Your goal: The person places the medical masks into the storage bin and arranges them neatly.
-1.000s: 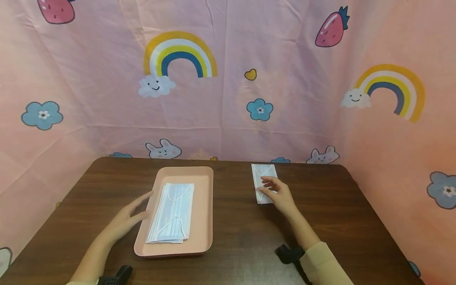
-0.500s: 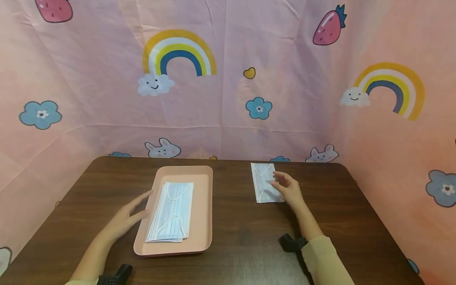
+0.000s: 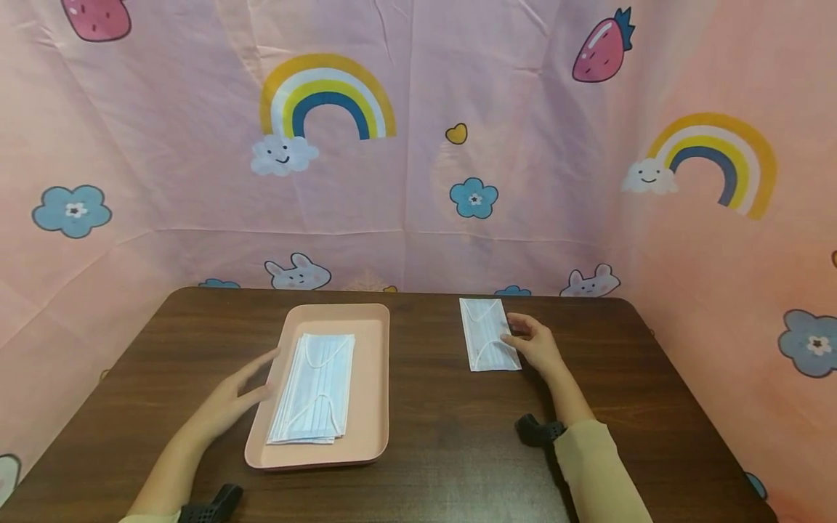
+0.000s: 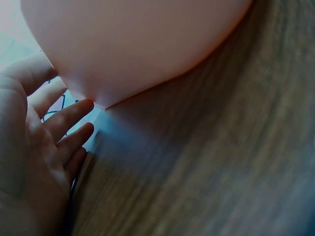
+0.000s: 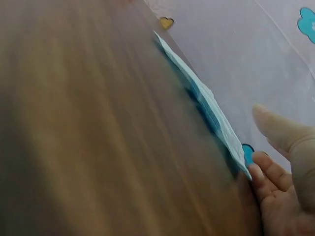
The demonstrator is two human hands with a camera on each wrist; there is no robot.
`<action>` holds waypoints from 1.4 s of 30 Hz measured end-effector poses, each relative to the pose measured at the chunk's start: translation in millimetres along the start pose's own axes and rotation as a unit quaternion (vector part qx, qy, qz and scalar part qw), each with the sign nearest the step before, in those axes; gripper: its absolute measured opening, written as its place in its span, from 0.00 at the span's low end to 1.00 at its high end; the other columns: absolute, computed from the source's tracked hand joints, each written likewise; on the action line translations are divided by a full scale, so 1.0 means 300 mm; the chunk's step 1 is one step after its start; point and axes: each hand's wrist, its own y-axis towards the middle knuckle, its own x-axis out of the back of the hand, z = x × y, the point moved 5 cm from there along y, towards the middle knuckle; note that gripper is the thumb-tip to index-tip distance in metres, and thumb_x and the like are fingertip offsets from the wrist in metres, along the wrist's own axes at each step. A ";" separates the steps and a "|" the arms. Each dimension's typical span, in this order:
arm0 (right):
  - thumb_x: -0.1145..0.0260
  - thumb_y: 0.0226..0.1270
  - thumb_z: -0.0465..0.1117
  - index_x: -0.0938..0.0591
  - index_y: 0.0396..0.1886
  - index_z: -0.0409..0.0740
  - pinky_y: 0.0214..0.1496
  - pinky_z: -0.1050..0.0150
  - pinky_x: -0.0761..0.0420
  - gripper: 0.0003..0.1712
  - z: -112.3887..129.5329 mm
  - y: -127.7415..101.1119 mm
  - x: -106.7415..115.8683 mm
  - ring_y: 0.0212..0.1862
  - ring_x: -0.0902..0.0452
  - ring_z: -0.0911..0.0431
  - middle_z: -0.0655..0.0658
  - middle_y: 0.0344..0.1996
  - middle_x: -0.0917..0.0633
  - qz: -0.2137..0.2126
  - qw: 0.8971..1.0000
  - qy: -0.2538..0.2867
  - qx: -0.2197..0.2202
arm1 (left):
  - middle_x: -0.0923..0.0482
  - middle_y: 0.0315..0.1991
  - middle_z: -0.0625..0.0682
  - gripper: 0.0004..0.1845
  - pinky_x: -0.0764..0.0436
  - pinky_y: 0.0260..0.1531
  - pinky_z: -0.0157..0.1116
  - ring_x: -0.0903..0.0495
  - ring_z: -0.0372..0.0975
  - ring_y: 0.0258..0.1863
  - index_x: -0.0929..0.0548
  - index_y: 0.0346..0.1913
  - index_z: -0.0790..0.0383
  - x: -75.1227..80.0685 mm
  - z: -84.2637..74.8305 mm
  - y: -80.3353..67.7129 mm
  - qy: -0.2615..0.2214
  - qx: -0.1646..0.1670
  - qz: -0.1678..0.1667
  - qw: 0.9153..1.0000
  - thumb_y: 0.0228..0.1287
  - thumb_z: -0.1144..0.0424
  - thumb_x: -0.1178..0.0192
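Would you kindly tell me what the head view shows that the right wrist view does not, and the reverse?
Only the head view shows the pink tray, its stack of masks, and the left hand resting against the tray's left edge. Only the right wrist view shows the single mask edge-on, lying thin and nearly flat. Both show the right hand touching that mask's right edge on the brown table.
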 end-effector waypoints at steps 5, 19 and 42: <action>0.27 0.57 0.36 0.28 0.62 0.31 0.56 0.48 0.27 0.33 -0.068 0.037 0.003 0.57 0.28 0.41 0.33 0.56 0.23 0.012 0.999 -0.046 -0.004 | 0.44 0.70 0.65 0.34 0.49 0.54 0.71 0.50 0.67 0.68 0.39 0.73 0.56 0.002 0.002 -0.005 -0.001 0.003 -0.001 1.000 0.65 0.59 0.40; 0.24 0.52 0.37 0.25 0.62 0.37 0.44 0.52 0.24 0.36 -0.042 0.066 -0.008 0.46 0.27 0.45 0.37 0.47 0.21 0.031 0.985 -0.171 -0.019 | 0.43 0.70 0.65 0.33 0.48 0.55 0.70 0.49 0.65 0.68 0.38 0.72 0.55 0.006 0.010 0.002 0.000 -0.010 -0.003 1.000 0.66 0.60 0.41; 0.34 0.57 0.32 0.18 0.54 0.41 0.28 0.63 0.31 0.22 -0.036 0.033 -0.015 0.27 0.31 0.54 0.47 0.25 0.22 -0.001 0.986 -0.167 -0.004 | 0.42 0.70 0.65 0.34 0.48 0.56 0.70 0.49 0.65 0.68 0.38 0.72 0.55 0.000 0.009 0.001 -0.001 -0.010 -0.002 1.000 0.65 0.60 0.40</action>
